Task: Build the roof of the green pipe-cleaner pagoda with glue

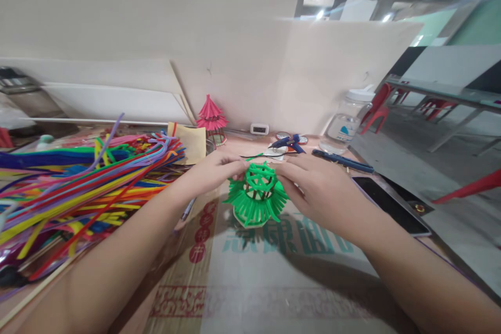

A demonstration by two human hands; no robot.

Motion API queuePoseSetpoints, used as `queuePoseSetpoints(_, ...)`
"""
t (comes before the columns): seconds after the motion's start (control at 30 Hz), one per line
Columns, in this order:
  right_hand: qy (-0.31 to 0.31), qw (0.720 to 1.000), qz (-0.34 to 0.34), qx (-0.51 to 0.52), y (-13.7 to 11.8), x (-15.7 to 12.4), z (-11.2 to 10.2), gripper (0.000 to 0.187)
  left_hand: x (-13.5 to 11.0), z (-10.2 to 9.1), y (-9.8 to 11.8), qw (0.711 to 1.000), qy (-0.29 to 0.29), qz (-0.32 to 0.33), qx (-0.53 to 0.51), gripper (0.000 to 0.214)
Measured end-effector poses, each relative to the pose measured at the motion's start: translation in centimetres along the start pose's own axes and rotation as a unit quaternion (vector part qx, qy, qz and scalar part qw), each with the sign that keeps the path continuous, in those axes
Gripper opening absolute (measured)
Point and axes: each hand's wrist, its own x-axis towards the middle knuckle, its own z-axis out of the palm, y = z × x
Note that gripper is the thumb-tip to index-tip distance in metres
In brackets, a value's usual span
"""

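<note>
A small green model pavilion point(259, 210) made of pipe cleaners stands over the printed board, with a fringed lower roof, thin brown posts and a ring of green strips at its top. My left hand point(225, 168) is closed at the upper left edge of that ring, thumb and fingers pressed together on it. From the other side my right hand point(313, 180) grips the ring's upper right edge with bent fingers; some of its fingertips are hidden. A short green pipe cleaner end point(255, 157) pokes out behind the top.
Loose coloured pipe cleaners point(97, 188) fill the left side. Behind stand a pink model pavilion point(211, 114), a small digital clock point(259, 129), a blue glue gun point(287, 142) and a water bottle point(344, 122). Blue-handled pliers point(342, 160) and a phone point(389, 203) lie at right.
</note>
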Motion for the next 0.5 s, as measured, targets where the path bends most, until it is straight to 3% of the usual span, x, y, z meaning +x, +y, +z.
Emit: queuePoseSetpoints(0.5,-0.001,1.0,0.007,-0.003,-0.64,-0.01,-0.29,0.023,0.09,0.1,0.36,1.0,-0.001,0.014,-0.002,0.04)
